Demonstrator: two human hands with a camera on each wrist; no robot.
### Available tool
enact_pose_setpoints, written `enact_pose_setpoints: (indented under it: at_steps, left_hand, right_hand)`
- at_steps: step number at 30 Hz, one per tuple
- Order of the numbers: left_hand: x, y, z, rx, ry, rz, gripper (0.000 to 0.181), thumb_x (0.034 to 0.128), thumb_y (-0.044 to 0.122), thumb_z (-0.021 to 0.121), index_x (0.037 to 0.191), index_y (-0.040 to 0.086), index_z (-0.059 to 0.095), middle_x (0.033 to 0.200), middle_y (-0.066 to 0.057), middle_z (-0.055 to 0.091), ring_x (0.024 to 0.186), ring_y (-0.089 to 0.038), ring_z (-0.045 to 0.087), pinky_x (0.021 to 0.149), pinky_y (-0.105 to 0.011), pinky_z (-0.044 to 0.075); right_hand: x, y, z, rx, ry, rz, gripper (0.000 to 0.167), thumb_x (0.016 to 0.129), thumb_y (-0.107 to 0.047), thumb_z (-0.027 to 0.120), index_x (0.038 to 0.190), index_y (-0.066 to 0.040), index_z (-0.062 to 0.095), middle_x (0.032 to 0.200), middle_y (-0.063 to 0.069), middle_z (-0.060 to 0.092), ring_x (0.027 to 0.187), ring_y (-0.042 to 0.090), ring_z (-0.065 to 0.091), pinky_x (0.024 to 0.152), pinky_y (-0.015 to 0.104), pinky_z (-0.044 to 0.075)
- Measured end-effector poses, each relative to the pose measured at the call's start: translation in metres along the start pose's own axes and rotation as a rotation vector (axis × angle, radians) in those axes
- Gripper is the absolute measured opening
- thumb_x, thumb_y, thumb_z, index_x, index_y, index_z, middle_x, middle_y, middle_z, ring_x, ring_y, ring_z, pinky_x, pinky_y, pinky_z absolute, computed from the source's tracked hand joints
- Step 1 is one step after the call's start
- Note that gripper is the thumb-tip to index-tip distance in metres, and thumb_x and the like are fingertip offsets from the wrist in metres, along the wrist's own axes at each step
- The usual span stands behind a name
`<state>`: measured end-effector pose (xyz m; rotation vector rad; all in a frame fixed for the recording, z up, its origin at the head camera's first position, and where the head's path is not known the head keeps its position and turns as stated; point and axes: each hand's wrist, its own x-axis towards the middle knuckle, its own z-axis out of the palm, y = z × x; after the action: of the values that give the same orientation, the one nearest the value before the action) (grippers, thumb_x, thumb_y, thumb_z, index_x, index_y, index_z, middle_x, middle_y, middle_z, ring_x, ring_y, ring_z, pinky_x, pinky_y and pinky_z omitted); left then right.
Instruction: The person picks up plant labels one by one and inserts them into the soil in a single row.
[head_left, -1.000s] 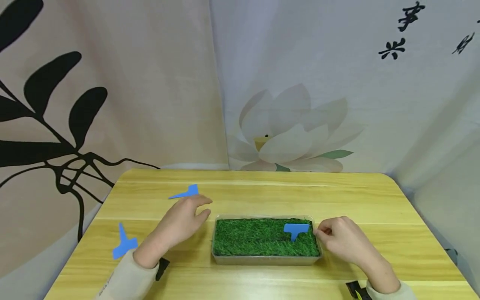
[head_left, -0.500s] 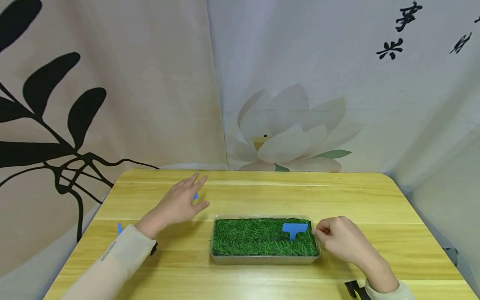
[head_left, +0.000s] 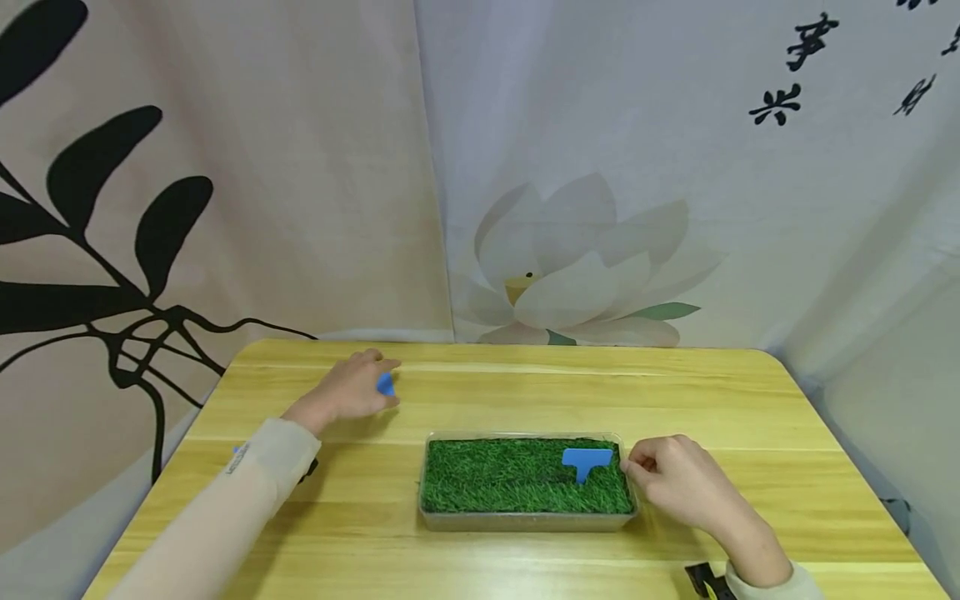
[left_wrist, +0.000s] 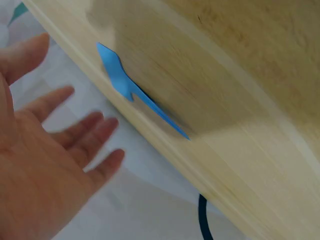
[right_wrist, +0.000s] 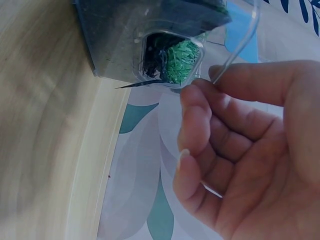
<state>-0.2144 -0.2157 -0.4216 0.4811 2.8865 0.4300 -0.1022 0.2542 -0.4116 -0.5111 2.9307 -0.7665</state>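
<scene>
A clear plastic tray [head_left: 521, 523] filled with green artificial grass [head_left: 487, 475] sits at mid-table. One blue T-shaped plant label [head_left: 587, 458] stands upright in the grass near its right end. My right hand [head_left: 678, 483] pinches the tray's right rim between thumb and curled index finger, as the right wrist view shows with the clear rim [right_wrist: 242, 47]. Toward the back left, my left hand [head_left: 347, 390] reaches over a second blue plant label [head_left: 386, 384]. In the left wrist view that label [left_wrist: 117, 75] lies on the wood, apart from the spread fingers [left_wrist: 100, 125].
A bit of another blue label [head_left: 237, 449] shows beside the left sleeve [head_left: 247, 483], which hides most of it. The wooden table [head_left: 712, 392] ends at a printed cloth backdrop [head_left: 337, 167].
My left hand has moved back and left to the far label, its fingers spreading and then drawing in slightly. The left sleeve now covers most of the near label. The right hand keeps its pinch.
</scene>
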Motion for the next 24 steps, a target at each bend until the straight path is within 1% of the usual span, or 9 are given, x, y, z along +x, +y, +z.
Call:
enact_pose_setpoints:
  at_steps: [2, 5, 8, 11, 13, 17, 20, 24]
  left_hand:
    - [0.003, -0.002, -0.001, -0.039, -0.011, -0.005, 0.063, 0.0952, 0.026, 0.074, 0.151, 0.004, 0.054, 0.146, -0.026, 0.052, 0.132, -0.047, 0.050, 0.111, -0.070, 0.034]
    - [0.009, -0.005, -0.001, -0.082, -0.028, -0.024, 0.057, 0.0939, 0.017, 0.074, 0.147, 0.004, 0.058, 0.144, -0.023, 0.053, 0.131, -0.045, 0.050, 0.111, -0.067, 0.036]
    - [0.013, -0.008, -0.001, -0.100, -0.032, -0.034, 0.051, 0.0931, 0.011, 0.073, 0.142, 0.003, 0.062, 0.142, -0.023, 0.055, 0.131, -0.045, 0.050, 0.109, -0.065, 0.040]
    - [0.016, -0.010, -0.001, -0.110, -0.036, -0.035, 0.047, 0.0919, 0.006, 0.073, 0.138, 0.002, 0.065, 0.137, -0.023, 0.057, 0.125, -0.043, 0.054, 0.105, -0.061, 0.046]
    - [0.017, -0.012, 0.000, -0.128, -0.046, -0.034, 0.045, 0.0913, 0.003, 0.074, 0.135, 0.002, 0.067, 0.133, -0.023, 0.058, 0.120, -0.042, 0.056, 0.103, -0.059, 0.048]
    - [0.018, -0.015, 0.004, -0.159, -0.066, -0.025, 0.042, 0.0897, -0.003, 0.074, 0.132, 0.001, 0.070, 0.129, -0.021, 0.060, 0.119, -0.040, 0.058, 0.104, -0.056, 0.049]
    - [0.018, -0.017, 0.008, -0.161, -0.059, -0.015, 0.040, 0.0884, -0.008, 0.072, 0.128, 0.000, 0.072, 0.128, -0.019, 0.061, 0.122, -0.041, 0.058, 0.106, -0.056, 0.049]
    - [0.018, -0.020, 0.010, -0.168, -0.045, -0.012, 0.038, 0.0883, -0.009, 0.071, 0.125, -0.001, 0.073, 0.124, -0.018, 0.062, 0.121, -0.042, 0.058, 0.106, -0.056, 0.049]
  right_hand:
    - [0.000, 0.000, 0.000, 0.002, -0.003, -0.001, 0.025, 0.098, -0.017, 0.073, 0.075, -0.024, 0.070, 0.063, -0.016, 0.054, 0.055, 0.004, 0.044, 0.059, 0.026, 0.038]
    - [0.000, 0.001, 0.000, 0.004, -0.006, -0.002, 0.024, 0.098, -0.016, 0.073, 0.076, -0.025, 0.070, 0.064, -0.016, 0.055, 0.055, 0.004, 0.045, 0.059, 0.026, 0.039]
    - [0.000, 0.001, 0.000, 0.005, -0.009, -0.002, 0.024, 0.098, -0.016, 0.073, 0.076, -0.025, 0.070, 0.064, -0.016, 0.055, 0.055, 0.004, 0.045, 0.059, 0.027, 0.039]
    - [0.000, 0.001, 0.000, 0.006, -0.011, 0.000, 0.024, 0.098, -0.016, 0.073, 0.076, -0.024, 0.070, 0.064, -0.016, 0.054, 0.055, 0.004, 0.044, 0.059, 0.027, 0.038]
    - [0.000, 0.000, 0.000, 0.005, -0.009, -0.001, 0.024, 0.098, -0.015, 0.073, 0.076, -0.024, 0.069, 0.063, -0.015, 0.053, 0.055, 0.004, 0.043, 0.059, 0.027, 0.038]
    - [0.000, -0.001, 0.000, 0.008, -0.008, -0.003, 0.025, 0.098, -0.014, 0.073, 0.075, -0.023, 0.068, 0.062, -0.015, 0.052, 0.054, 0.004, 0.041, 0.058, 0.026, 0.037]
    - [-0.001, -0.002, 0.000, 0.010, -0.008, -0.006, 0.025, 0.098, -0.015, 0.073, 0.075, -0.022, 0.068, 0.061, -0.014, 0.050, 0.054, 0.004, 0.040, 0.057, 0.026, 0.036]
    - [-0.001, -0.001, 0.000, 0.008, -0.004, -0.006, 0.025, 0.098, -0.014, 0.073, 0.075, -0.022, 0.068, 0.061, -0.015, 0.051, 0.054, 0.004, 0.041, 0.057, 0.026, 0.037]
